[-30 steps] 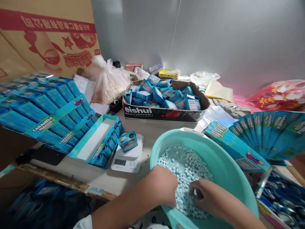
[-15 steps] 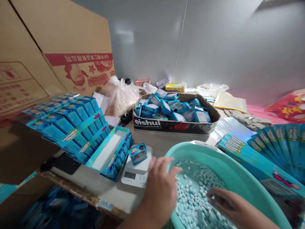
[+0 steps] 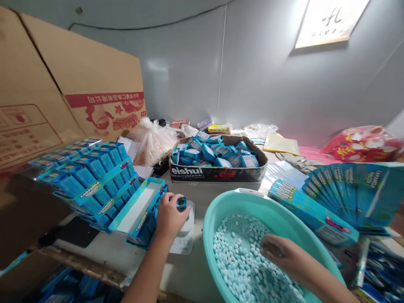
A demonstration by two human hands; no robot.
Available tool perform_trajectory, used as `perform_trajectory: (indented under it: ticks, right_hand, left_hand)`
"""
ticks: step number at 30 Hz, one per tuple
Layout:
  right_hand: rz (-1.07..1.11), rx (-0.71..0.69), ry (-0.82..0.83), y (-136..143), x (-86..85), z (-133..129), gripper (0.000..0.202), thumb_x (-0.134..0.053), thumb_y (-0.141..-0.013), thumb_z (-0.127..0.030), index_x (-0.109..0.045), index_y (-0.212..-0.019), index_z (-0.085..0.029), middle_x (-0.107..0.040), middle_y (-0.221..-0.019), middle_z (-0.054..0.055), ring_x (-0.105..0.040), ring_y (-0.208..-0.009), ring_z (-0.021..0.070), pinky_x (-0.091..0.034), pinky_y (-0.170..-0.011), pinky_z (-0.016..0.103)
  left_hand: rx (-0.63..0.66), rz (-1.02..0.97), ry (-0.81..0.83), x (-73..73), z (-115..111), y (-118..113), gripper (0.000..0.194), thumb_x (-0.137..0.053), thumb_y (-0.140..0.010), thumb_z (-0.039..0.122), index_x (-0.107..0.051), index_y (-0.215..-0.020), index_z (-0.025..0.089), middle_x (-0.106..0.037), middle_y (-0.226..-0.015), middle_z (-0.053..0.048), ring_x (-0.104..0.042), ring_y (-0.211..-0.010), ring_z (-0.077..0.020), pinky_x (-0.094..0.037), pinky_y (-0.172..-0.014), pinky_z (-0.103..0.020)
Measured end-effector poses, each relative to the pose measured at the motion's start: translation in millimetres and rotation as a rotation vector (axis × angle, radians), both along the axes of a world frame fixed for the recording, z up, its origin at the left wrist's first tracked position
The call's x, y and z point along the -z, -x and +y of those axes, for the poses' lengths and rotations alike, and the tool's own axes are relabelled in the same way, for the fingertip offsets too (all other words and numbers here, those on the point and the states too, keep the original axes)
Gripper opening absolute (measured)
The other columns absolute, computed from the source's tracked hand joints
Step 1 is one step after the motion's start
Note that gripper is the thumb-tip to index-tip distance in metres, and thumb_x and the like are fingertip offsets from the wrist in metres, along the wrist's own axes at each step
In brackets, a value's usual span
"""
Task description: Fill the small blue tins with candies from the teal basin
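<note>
My left hand (image 3: 170,213) is closed round a small blue box (image 3: 182,203) with a dark round opening on top, over the white scale (image 3: 187,242). The hand and box hide much of the scale. Inside the turquoise basin (image 3: 213,210), my right hand (image 3: 274,248) hovers low over many small pale candies (image 3: 240,269). Its fingers are curled, and what they hold, if anything, is hidden. Left of the scale lies a blue display tray (image 3: 137,206) with a white inner panel.
Stacked display trays of blue boxes (image 3: 91,181) stand at left beside a big cardboard carton (image 3: 104,67). An open black carton (image 3: 217,173) full of blue boxes is behind. Fanned blue cartons (image 3: 350,189) lie right of the basin.
My left hand has moved left from beside the basin and taken hold of the small box on the scale. My right hand stays curled in the basin. The view has tilted up.
</note>
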State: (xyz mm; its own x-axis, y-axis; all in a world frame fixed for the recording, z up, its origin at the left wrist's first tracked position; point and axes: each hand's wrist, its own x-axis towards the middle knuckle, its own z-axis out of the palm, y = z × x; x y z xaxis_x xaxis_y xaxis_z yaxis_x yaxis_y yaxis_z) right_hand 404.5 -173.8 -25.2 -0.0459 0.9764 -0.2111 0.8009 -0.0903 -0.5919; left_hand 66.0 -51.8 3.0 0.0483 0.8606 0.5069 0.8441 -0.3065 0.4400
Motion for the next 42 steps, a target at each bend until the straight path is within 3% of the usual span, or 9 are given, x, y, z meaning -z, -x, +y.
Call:
perform_trajectory:
  ticks: [6,9,11,14,19,31,35,38,42]
  right_hand:
    - [0.037,0.006,0.016,7,-10.4,0,0.021,-0.055,-0.088,-0.039,-0.058,-0.074,-0.024,-0.068,-0.078,0.006,-0.062,-0.075,0.0241,-0.045,-0.066,0.033]
    - [0.009,0.026,0.031,10,-12.3,0,0.016,-0.055,-0.087,-0.033,-0.063,-0.077,-0.023,-0.071,-0.081,0.007,-0.064,-0.076,0.0231,-0.045,-0.068,0.032]
    - [0.000,0.039,0.031,10,-8.2,0,0.014,-0.057,-0.086,-0.030,-0.066,-0.080,-0.022,-0.073,-0.083,0.007,-0.064,-0.078,0.0233,-0.044,-0.068,0.033]
    - [0.012,0.064,0.015,7,0.5,2,0.013,-0.060,-0.084,-0.030,-0.070,-0.083,-0.022,-0.074,-0.085,0.007,-0.065,-0.079,0.0241,-0.044,-0.068,0.033]
    - [0.029,0.102,0.031,8,-5.9,-3,0.020,-0.055,-0.087,-0.034,-0.071,-0.087,-0.021,-0.074,-0.089,0.007,-0.064,-0.080,0.0226,-0.039,-0.066,0.031]
    - [0.031,0.021,0.125,8,-23.9,-5,0.022,-0.052,-0.092,-0.037,-0.067,-0.090,-0.020,-0.070,-0.086,0.006,-0.058,-0.074,0.0193,-0.032,-0.061,0.030]
    - [0.053,0.053,0.132,8,-28.0,-9,0.023,-0.053,-0.092,-0.039,-0.067,-0.092,-0.021,-0.070,-0.086,0.005,-0.058,-0.075,0.0193,-0.031,-0.060,0.030]
    - [0.063,0.070,0.131,8,-30.0,-11,0.023,-0.053,-0.092,-0.040,-0.067,-0.093,-0.022,-0.070,-0.086,0.004,-0.059,-0.076,0.0194,-0.032,-0.060,0.029]
    - [0.036,0.050,0.128,9,-30.4,-11,0.023,-0.053,-0.091,-0.039,-0.068,-0.094,-0.022,-0.069,-0.087,0.005,-0.059,-0.077,0.0195,-0.032,-0.061,0.029]
  left_hand:
    - [0.087,-0.019,-0.141,-92.1,26,46,0.030,-0.073,-0.075,0.034,-0.069,-0.102,0.022,-0.056,-0.113,-0.007,-0.060,-0.110,-0.0245,-0.049,-0.104,-0.041]
    - [0.154,0.165,-0.282,-118.1,64,81,0.030,-0.072,-0.075,0.037,-0.069,-0.101,0.023,-0.056,-0.117,-0.006,-0.059,-0.114,-0.0261,-0.044,-0.110,-0.043]
    - [0.126,0.179,-0.314,-115.2,93,102,0.030,-0.071,-0.075,0.039,-0.068,-0.101,0.023,-0.058,-0.113,-0.006,-0.061,-0.109,-0.0259,-0.046,-0.108,-0.042]
    - [0.173,0.230,-0.221,-87.4,126,125,0.028,-0.071,-0.075,0.039,-0.069,-0.099,0.024,-0.061,-0.110,-0.005,-0.062,-0.106,-0.0257,-0.049,-0.103,-0.041]
    - [0.224,0.150,-0.206,-43.4,138,140,0.037,-0.073,-0.075,0.049,-0.069,-0.100,0.022,-0.065,-0.105,-0.006,-0.064,-0.103,-0.0271,-0.050,-0.098,-0.042]
    - [0.206,0.255,-0.190,-38.4,142,120,0.039,-0.067,-0.081,0.047,-0.064,-0.110,0.021,-0.063,-0.119,-0.010,-0.057,-0.119,-0.0285,-0.039,-0.112,-0.048]
    - [0.149,0.224,-0.295,-63.2,121,108,0.055,-0.070,-0.077,0.050,-0.059,-0.121,0.020,-0.054,-0.133,-0.015,-0.049,-0.131,-0.0343,-0.036,-0.116,-0.052]
    - [0.184,0.228,-0.332,-77.3,83,80,0.040,-0.066,-0.083,0.047,-0.063,-0.116,0.024,-0.060,-0.124,-0.011,-0.055,-0.123,-0.0312,-0.040,-0.114,-0.048]
    - [0.235,0.257,0.023,-35.8,44,30,0.023,-0.048,-0.093,0.028,-0.067,-0.106,0.023,-0.068,-0.115,-0.007,-0.064,-0.109,-0.0239,-0.051,-0.100,-0.036]
